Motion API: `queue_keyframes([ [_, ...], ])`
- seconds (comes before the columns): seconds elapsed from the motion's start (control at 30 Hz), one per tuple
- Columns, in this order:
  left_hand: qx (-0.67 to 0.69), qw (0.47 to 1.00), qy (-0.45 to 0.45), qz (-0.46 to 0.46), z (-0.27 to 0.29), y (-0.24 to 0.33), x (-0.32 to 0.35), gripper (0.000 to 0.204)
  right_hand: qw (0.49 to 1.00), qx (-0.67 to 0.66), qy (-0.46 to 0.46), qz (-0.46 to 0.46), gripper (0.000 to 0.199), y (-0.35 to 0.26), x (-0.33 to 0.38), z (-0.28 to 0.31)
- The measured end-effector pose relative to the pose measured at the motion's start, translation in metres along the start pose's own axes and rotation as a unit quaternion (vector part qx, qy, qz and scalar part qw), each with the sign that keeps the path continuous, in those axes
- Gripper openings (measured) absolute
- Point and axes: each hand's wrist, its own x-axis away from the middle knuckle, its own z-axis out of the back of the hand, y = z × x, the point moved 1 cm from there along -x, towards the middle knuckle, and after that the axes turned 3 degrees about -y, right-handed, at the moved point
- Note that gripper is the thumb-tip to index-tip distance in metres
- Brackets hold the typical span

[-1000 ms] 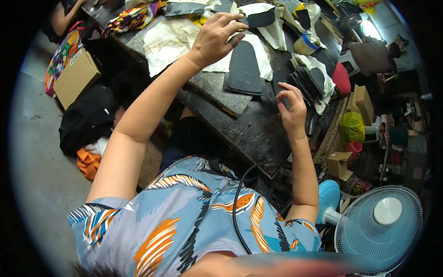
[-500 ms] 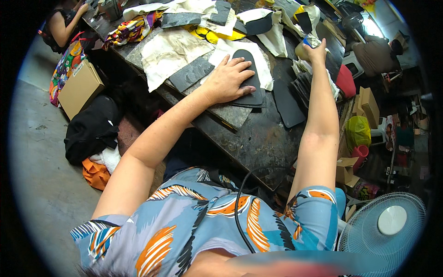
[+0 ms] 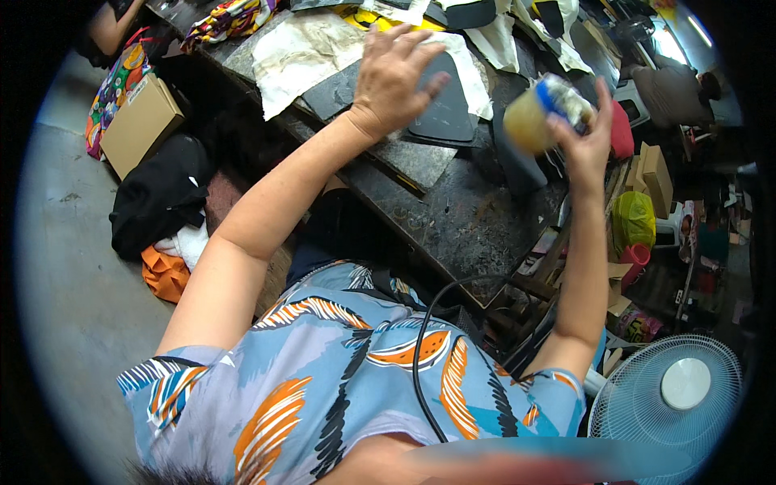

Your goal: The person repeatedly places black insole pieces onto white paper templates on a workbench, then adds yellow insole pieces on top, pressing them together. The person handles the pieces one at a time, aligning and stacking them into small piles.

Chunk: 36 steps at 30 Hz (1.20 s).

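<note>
A person in a patterned shirt [image 3: 364,372] works at a dark, worn table [image 3: 469,222], both bare forearms stretched out over it. The right hand [image 3: 582,137], above the table's right side, grasps a yellowish jar [image 3: 527,125] with a blue band, thumb and fingers around its upper part. The jar, blurred, tilts with its whitish top toward the palm, over the table and in front of a long dark strip [image 3: 521,166] lying there.

The left hand [image 3: 396,81] grips nothing, its fingers spread and released above the middle of the table. Beneath it lie a dark rounded sheet [image 3: 453,117] and a second dark sheet [image 3: 331,90]; whether the fingertips touch either cannot be told. A stained white cloth [image 3: 295,61] rests toward the table's left edge, and a gray board [image 3: 424,162] lies toward its near edge. Multicolored fabric [image 3: 230,23] is bunched at the table's far left.

On the floor to the left of the table are a cardboard box [image 3: 141,125], a black cloth [image 3: 162,194] and an orange cloth [image 3: 166,275]. To the table's right are a yellow bag [image 3: 633,220], a red pail [image 3: 635,263] and, nearer the wearer, a fan [image 3: 663,404]. Another person [image 3: 667,97] is partly seen beyond the table's far right.
</note>
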Motion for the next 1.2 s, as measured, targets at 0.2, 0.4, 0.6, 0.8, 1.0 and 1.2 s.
queue_keyframes([
  [0.2, 0.353, 0.912, -0.177, -0.111, 0.003, 0.086, 0.001, 0.085, 0.999, 0.008, -0.043, -0.023, 0.131, 0.016, 0.099, -0.061],
  [0.4, 0.379, 0.878, -0.274, -0.104, -0.019, 0.083, 0.001, 0.074, 0.991, 0.068, -0.075, -0.087, 0.097, 0.031, 0.101, -0.076],
  [0.6, 0.491, 0.835, -0.021, 0.247, -0.041, 0.101, 0.011, 0.061, 0.987, 0.16, 0.02, -0.023, 0.082, 0.036, 0.096, -0.093],
  [0.8, 0.709, 0.637, -0.024, 0.302, -0.054, 0.08, 0.006, 0.063, 0.976, 0.213, -0.044, 0.006, 0.102, -0.001, 0.082, -0.063],
  [1.0, 0.586, 0.772, -0.081, 0.231, -0.046, 0.081, 0.004, 0.079, 0.788, 0.579, -0.174, 0.116, 0.069, -0.046, 0.057, -0.049],
  [1.2, 0.538, 0.807, -0.121, 0.213, -0.052, 0.079, -0.003, 0.083, 0.764, 0.613, -0.182, 0.084, 0.062, -0.055, 0.054, -0.057],
])
